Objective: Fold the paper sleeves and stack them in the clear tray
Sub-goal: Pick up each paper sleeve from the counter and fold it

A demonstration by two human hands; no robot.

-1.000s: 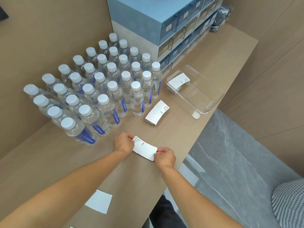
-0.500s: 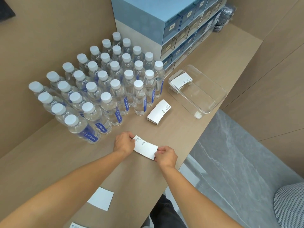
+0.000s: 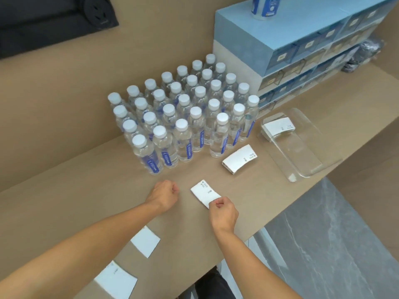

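A white folded paper sleeve (image 3: 204,192) lies flat on the brown counter near its front edge. My right hand (image 3: 222,211) pinches its near right corner. My left hand (image 3: 165,194) rests as a loose fist on the counter a short way to the left of the sleeve, apart from it. A small stack of white sleeves (image 3: 239,159) lies further back. The clear tray (image 3: 302,156) stands at the right with a pile of folded sleeves (image 3: 278,127) in its far end. Two more flat sleeves, one (image 3: 145,241) and another (image 3: 116,281), lie near my left forearm.
Several water bottles (image 3: 185,117) with white caps stand in rows behind my hands. A blue drawer unit (image 3: 291,52) sits at the back right with a bottle on top. The counter's front edge (image 3: 269,221) drops to a grey floor on the right.
My left hand has let go of the sleeve and moved left into a fist. My right hand still holds the sleeve's right end. The camera has tilted up and shifted.
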